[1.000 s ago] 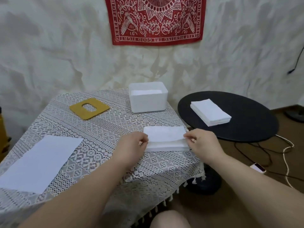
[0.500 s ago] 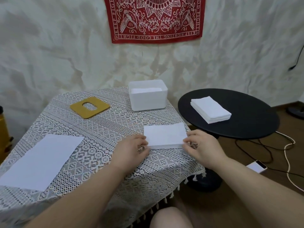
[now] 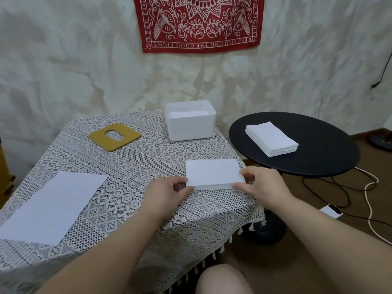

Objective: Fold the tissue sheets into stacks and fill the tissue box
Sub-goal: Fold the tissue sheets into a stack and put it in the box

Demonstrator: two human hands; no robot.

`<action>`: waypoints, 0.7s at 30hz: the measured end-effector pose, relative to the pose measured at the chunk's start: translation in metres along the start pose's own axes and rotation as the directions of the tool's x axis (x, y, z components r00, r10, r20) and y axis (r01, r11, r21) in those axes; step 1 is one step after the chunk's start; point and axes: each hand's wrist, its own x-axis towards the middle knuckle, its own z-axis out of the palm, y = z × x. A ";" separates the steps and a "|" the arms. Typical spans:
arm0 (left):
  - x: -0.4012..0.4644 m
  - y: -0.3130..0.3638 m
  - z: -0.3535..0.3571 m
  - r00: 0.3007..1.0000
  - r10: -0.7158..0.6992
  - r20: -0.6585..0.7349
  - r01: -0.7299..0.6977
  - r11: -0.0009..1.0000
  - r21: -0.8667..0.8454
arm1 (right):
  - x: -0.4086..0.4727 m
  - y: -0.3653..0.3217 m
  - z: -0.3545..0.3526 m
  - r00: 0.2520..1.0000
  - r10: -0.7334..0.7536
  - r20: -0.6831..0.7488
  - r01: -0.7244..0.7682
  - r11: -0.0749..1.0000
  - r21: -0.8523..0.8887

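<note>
Head view looks down on a table (image 3: 131, 166) draped in a white lace cloth, with both hands at its right front corner. A folded tissue stack (image 3: 213, 174) lies flat there on the cloth. The left hand (image 3: 167, 193) pinches the stack's near left corner between thumb and curled fingers, and the right hand (image 3: 265, 187) pinches the near right corner the same way, thumb on top of the sheet. The stack's far edge rests on the table

Behind it, at the table's far edge, stands the white tissue box (image 3: 191, 124), open at the top, with white sheets lying inside it. To the box's left lies its yellow lid (image 3: 114, 136), flat, with an oval slot in the middle. At the table's left front lies a large unfolded tissue sheet (image 3: 51, 206), spread flat and well apart from the hands

Just right of the table stands a round black side table (image 3: 318, 158) carrying another pile of tissues (image 3: 272, 141). A red printed cloth (image 3: 200, 22) hangs on the wall above. On the floor at right lie cables (image 3: 370, 200) and a small white device (image 3: 331, 211). A bare knee (image 3: 220, 279) shows at the bottom edge
</note>
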 end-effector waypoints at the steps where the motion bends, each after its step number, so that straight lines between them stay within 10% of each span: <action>1: 0.000 0.000 0.000 1.000 0.003 0.001 -0.003 1.000 -0.011 | 0.001 0.000 0.000 1.000 0.002 0.001 -0.002 1.000 0.004; 21: 0.004 -0.004 0.003 1.000 -0.017 0.024 0.019 0.998 -0.068 | 0.006 -0.002 0.001 0.999 -0.050 0.007 0.050 0.998 -0.044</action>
